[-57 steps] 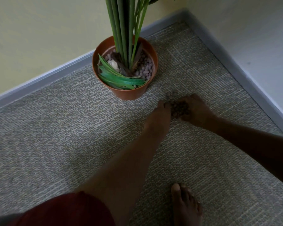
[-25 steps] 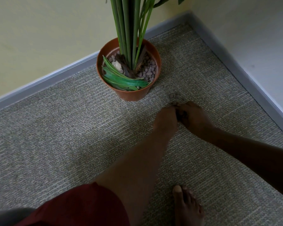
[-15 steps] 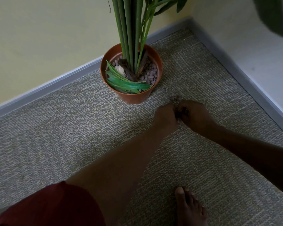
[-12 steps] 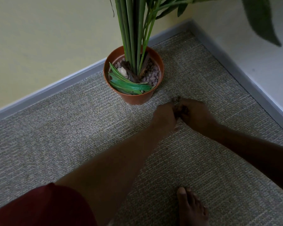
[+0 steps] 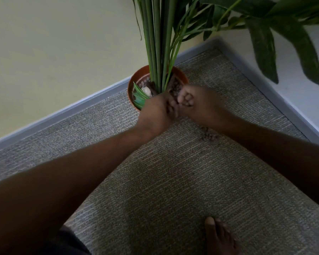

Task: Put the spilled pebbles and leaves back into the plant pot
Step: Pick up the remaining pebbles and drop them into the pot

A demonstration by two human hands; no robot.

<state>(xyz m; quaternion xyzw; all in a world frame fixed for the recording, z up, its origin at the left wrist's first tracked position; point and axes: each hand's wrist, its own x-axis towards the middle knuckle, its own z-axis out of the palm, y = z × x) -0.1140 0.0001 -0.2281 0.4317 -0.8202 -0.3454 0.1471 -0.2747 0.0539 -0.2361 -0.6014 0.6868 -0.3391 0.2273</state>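
A terracotta plant pot (image 5: 136, 78) stands on the carpet in the room's corner, with tall green stems (image 5: 156, 43) rising from it. Inside lie brown pebbles (image 5: 176, 89), a pale stone and several green leaves (image 5: 139, 95). My left hand (image 5: 156, 111) and my right hand (image 5: 197, 102) are pressed together, cupped, over the pot's near rim. Their fingers are curled; what they hold is hidden. A small patch of spilled pebbles (image 5: 207, 137) lies on the carpet just below my right wrist.
Grey baseboards (image 5: 63, 113) run along both walls and meet behind the pot. Large dark leaves (image 5: 265, 43) hang at the upper right. My bare foot (image 5: 219, 238) rests on the grey carpet (image 5: 164, 190) at the bottom.
Both hands, held together, rose from the spilled pebbles on the carpet and moved up-left over the pot's rim. The view has moved closer to the plant.
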